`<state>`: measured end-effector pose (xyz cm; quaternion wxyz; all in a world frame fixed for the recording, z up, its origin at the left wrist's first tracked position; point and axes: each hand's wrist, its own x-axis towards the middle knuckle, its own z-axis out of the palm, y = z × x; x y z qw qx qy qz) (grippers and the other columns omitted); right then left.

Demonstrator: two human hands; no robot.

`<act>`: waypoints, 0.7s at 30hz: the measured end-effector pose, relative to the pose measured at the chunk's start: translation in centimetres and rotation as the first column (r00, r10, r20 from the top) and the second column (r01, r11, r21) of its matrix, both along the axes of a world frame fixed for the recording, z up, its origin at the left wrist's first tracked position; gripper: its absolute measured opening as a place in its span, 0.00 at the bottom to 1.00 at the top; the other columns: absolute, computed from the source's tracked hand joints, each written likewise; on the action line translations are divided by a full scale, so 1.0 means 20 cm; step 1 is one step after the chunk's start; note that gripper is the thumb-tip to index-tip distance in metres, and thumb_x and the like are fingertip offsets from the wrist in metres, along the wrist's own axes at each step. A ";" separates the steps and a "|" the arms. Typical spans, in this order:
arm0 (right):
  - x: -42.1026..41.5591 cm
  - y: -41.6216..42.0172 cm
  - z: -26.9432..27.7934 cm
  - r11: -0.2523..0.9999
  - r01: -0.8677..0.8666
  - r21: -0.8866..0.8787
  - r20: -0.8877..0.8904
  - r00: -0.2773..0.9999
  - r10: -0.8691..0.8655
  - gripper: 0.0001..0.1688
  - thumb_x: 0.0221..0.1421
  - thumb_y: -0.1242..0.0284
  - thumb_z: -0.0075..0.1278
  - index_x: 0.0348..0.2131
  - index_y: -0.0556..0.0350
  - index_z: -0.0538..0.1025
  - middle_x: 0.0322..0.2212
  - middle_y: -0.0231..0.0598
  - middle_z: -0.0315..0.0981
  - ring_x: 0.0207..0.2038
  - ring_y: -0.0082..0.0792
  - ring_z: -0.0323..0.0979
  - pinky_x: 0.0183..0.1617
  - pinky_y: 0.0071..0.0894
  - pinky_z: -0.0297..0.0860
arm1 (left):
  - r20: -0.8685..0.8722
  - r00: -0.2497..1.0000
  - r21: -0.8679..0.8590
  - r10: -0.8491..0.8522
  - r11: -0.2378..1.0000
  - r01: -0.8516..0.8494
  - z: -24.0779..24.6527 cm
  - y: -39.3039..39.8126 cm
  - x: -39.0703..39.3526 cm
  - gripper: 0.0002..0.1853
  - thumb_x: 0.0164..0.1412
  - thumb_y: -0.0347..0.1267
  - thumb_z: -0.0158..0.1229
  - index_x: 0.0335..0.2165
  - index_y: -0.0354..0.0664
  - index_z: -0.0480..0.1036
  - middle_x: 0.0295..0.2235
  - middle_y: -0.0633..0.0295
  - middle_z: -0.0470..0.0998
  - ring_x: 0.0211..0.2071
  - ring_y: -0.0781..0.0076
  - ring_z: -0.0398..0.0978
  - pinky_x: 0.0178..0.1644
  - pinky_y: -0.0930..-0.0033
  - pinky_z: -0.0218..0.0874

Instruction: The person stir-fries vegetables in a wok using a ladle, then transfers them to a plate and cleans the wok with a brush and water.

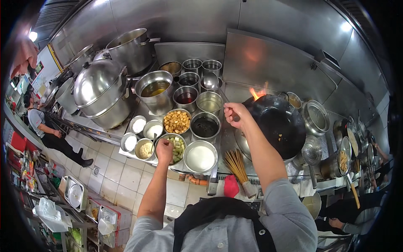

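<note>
My right hand [235, 115] grips the handle of a steel ladle [211, 81], whose bowl is over the rear sauce pots. Knuckles up, my left hand [165, 151] is at the near-left rim of a bowl of diced green vegetable [178, 148]; its fingertips are hidden. A spoon [154, 138] leans in the adjoining bowl of what looks like minced garlic [145, 150]. Behind the green dice sits a bowl of browned cubes or nuts [177, 121]. To the right, a black wok [274, 126] holds a few small bits, with flame [258, 93] rising at its far-left edge.
Steel pots of dark liquid [205, 125], pale liquid [200, 156] and oil [155, 89] crowd the counter. A bamboo wok brush [236, 165] and a skimmer [311, 150] lie near the stove front. A lidded steamer [99, 91] stands left; a co-worker [47, 126] is beyond.
</note>
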<state>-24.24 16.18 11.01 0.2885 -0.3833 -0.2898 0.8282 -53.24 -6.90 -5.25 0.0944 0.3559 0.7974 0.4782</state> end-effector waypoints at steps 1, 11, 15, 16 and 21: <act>-0.01 0.03 0.01 1.000 -0.013 -0.012 0.021 1.000 0.013 0.09 0.64 0.72 0.52 0.30 0.52 0.70 0.20 0.26 0.69 0.17 0.16 0.66 0.18 0.17 0.59 | 0.055 0.998 0.001 0.020 1.000 -0.020 0.00 0.00 0.00 0.07 0.55 0.28 0.62 0.32 0.34 0.76 0.28 0.49 0.81 0.31 0.55 0.80 0.39 0.57 0.70; -0.09 0.30 0.16 0.959 -0.043 -0.282 -0.027 0.999 0.036 0.09 0.59 0.75 0.52 0.28 0.53 0.67 0.21 0.26 0.69 0.18 0.16 0.69 0.18 0.15 0.63 | 0.832 0.491 0.332 -0.258 0.941 -0.068 0.07 -0.02 -0.05 0.06 0.62 0.24 0.56 0.37 0.42 0.69 0.24 0.67 0.71 0.19 0.79 0.67 0.20 0.76 0.59; -0.08 0.35 0.10 0.920 -0.077 -0.384 -0.306 0.951 -0.048 0.11 0.58 0.78 0.52 0.27 0.53 0.65 0.20 0.27 0.67 0.18 0.18 0.68 0.18 0.16 0.63 | 0.934 0.143 0.346 -0.327 0.927 -0.142 0.19 -0.09 -0.02 0.06 0.65 0.26 0.54 0.41 0.42 0.70 0.25 0.67 0.70 0.20 0.81 0.66 0.21 0.79 0.58; -0.09 0.32 0.09 0.921 -0.088 -0.380 -0.383 0.921 -0.069 0.11 0.57 0.79 0.52 0.27 0.53 0.64 0.19 0.27 0.67 0.18 0.18 0.68 0.19 0.16 0.63 | 0.951 0.083 0.309 -0.299 0.936 -0.166 0.22 -0.13 -0.01 0.07 0.66 0.26 0.54 0.42 0.42 0.71 0.26 0.67 0.70 0.21 0.81 0.66 0.21 0.79 0.58; -0.09 0.19 -0.04 0.878 -0.138 -0.458 -0.686 0.682 -0.251 0.08 0.59 0.80 0.49 0.28 0.55 0.65 0.18 0.24 0.65 0.17 0.18 0.66 0.19 0.17 0.63 | 0.951 -0.102 0.259 -0.293 0.930 -0.261 0.29 -0.30 0.03 0.17 0.65 0.26 0.50 0.52 0.41 0.69 0.33 0.60 0.70 0.22 0.79 0.66 0.23 0.80 0.59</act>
